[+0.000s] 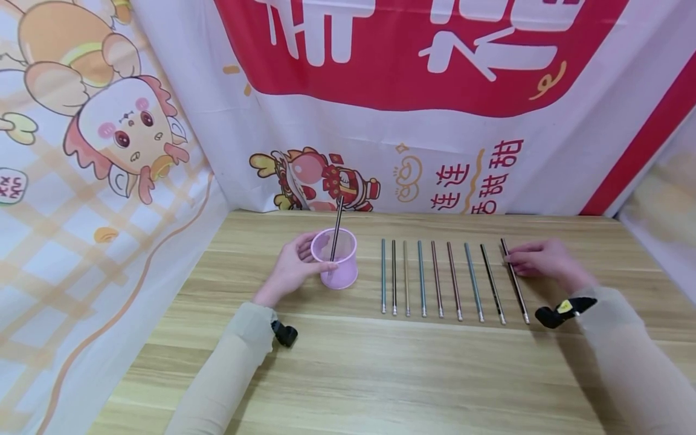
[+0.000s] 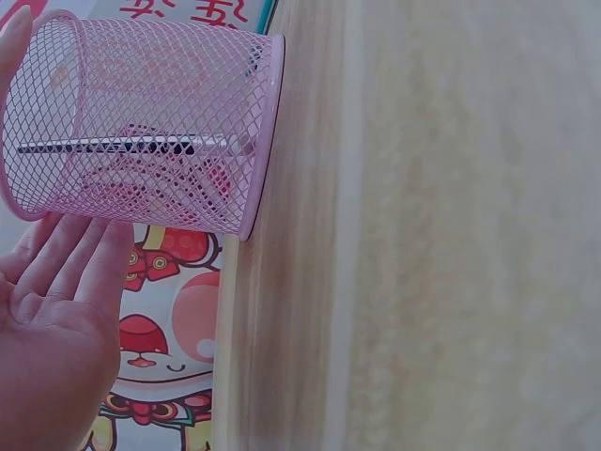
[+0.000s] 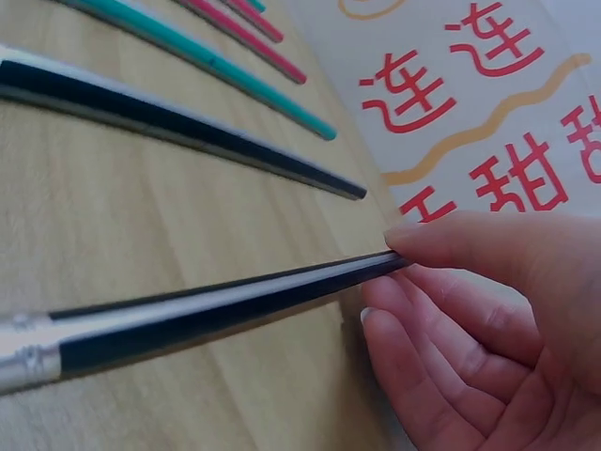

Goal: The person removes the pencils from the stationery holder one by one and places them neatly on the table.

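My left hand [image 1: 293, 266] holds a pink mesh pen cup [image 1: 341, 275] from its left side, thumb across the front and fingers behind. One dark pencil [image 1: 336, 228] leans inside the cup, its eraser end down, as the left wrist view also shows. At the right end of a row of pencils, my right hand [image 1: 544, 260] pinches a black pencil [image 3: 235, 305] near its far end between thumb and fingers. Its eraser end points toward the front of the table. Just left of it lies another black pencil [image 1: 492, 283].
Several more pencils, including a blue one [image 1: 421, 278], a red one [image 1: 454, 281] and a tan one [image 1: 406, 278], lie side by side on the wooden table [image 1: 408, 374]. A printed cloth [image 1: 402, 151] hangs along the table's back edge.
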Action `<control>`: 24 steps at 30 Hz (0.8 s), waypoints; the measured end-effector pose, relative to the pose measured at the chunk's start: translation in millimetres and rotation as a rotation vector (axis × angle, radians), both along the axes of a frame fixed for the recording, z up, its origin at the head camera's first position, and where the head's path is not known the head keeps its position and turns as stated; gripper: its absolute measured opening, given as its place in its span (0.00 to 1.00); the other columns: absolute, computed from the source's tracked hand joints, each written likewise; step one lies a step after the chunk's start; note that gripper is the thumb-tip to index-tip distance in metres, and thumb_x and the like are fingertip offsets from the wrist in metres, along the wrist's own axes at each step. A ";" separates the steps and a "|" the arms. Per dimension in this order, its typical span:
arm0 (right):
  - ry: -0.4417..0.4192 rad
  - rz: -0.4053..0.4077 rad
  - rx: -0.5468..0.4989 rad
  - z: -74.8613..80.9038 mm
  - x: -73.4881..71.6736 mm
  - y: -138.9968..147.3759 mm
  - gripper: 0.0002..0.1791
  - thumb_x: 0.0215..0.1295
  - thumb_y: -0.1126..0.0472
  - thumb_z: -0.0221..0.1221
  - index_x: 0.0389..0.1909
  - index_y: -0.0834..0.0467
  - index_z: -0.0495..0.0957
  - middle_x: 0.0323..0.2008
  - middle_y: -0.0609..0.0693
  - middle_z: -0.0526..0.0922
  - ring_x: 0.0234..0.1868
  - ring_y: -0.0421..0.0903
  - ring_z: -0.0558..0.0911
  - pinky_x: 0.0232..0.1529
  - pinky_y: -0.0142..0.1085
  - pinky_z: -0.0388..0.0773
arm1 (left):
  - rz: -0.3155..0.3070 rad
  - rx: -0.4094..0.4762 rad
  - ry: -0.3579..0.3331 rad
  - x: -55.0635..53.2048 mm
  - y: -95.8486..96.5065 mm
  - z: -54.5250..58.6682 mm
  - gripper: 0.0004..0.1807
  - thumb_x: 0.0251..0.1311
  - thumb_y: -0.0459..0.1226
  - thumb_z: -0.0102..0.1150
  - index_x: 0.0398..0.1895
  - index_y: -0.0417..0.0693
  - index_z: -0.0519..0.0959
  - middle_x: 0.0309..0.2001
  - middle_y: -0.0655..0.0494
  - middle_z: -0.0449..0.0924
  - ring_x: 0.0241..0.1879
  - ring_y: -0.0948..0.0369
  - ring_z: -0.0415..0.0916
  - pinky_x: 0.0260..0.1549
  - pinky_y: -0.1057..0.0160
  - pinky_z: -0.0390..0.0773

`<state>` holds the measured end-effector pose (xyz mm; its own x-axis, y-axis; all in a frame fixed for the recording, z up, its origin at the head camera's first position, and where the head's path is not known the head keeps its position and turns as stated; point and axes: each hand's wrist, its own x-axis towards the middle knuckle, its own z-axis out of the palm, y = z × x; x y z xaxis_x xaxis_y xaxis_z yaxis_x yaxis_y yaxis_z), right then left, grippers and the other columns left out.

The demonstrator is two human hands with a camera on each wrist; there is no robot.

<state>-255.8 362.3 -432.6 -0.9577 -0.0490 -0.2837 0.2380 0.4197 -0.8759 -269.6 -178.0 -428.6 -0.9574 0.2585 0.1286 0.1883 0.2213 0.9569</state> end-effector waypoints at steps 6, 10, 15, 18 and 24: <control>-0.029 -0.027 0.044 -2.7 -0.1 -2.8 0.32 0.74 0.56 0.62 0.66 0.75 0.68 0.42 0.53 0.88 0.38 0.40 0.86 0.44 0.34 0.87 | 0.000 0.000 -0.002 0.1 0.1 -1.0 0.46 0.48 0.33 0.81 0.71 0.40 0.68 0.66 0.45 0.74 0.66 0.46 0.71 0.64 0.60 0.74; -0.028 -0.038 0.057 -1.7 0.4 -5.6 0.31 0.73 0.55 0.63 0.65 0.75 0.70 0.42 0.53 0.88 0.38 0.41 0.86 0.44 0.35 0.87 | 0.006 -0.004 -0.004 0.8 0.0 -0.2 0.45 0.48 0.33 0.81 0.71 0.41 0.68 0.66 0.45 0.74 0.65 0.48 0.72 0.63 0.60 0.74; -0.017 -0.040 0.080 -1.3 0.8 -7.4 0.32 0.71 0.55 0.65 0.64 0.75 0.71 0.43 0.54 0.88 0.37 0.41 0.86 0.43 0.35 0.87 | 0.004 -0.006 -0.003 0.1 -0.4 -0.6 0.44 0.49 0.33 0.81 0.70 0.41 0.68 0.66 0.46 0.75 0.65 0.49 0.72 0.64 0.60 0.74; -0.014 -0.049 0.106 -3.2 0.8 -7.0 0.32 0.70 0.54 0.66 0.64 0.73 0.73 0.43 0.53 0.88 0.37 0.42 0.86 0.42 0.34 0.87 | 0.004 -0.005 -0.004 0.0 -0.1 -0.5 0.44 0.48 0.33 0.81 0.70 0.41 0.68 0.66 0.46 0.75 0.65 0.49 0.72 0.64 0.59 0.73; -0.001 -0.051 0.109 -6.5 1.7 -6.7 0.31 0.69 0.54 0.67 0.63 0.72 0.74 0.42 0.53 0.88 0.37 0.42 0.86 0.40 0.34 0.87 | 0.004 -0.007 -0.007 0.3 0.0 0.3 0.45 0.48 0.33 0.81 0.70 0.41 0.68 0.66 0.46 0.75 0.65 0.49 0.72 0.64 0.59 0.73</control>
<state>-254.1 355.6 -439.1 -0.9579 0.0312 -0.2853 0.2621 0.5002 -0.8253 -269.3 -178.0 -428.2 -0.9594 0.2554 0.1199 0.1805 0.2287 0.9566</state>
